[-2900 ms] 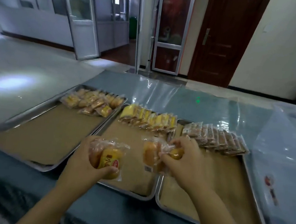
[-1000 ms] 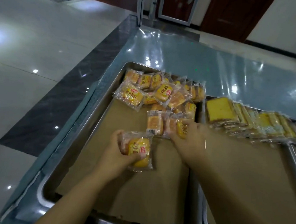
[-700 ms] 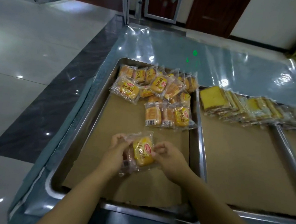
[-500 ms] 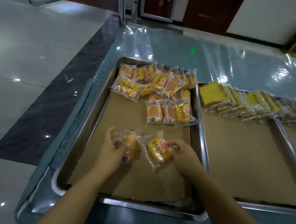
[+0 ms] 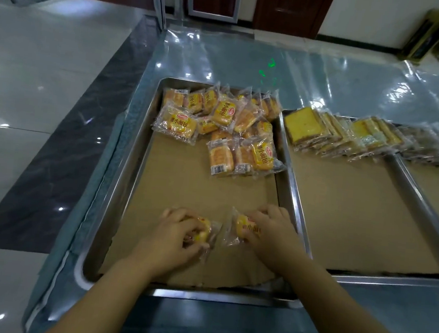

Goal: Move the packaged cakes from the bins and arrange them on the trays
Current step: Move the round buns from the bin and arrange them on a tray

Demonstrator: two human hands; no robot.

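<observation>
The left hand (image 5: 176,236) and right hand (image 5: 271,231) have separated, each now pressing one clear-wrapped yellow cake (image 5: 244,229) onto the paper-lined steel tray (image 5: 119,189), starting a new row.

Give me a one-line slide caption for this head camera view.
Left hand and right hand each press a yellow packaged cake onto the paper-lined steel tray.

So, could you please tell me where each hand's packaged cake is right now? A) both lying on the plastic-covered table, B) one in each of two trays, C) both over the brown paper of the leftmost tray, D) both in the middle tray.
C: the left hand and right hand each hold a packaged cake low over the brown paper of the leftmost tray, near its front.
</observation>
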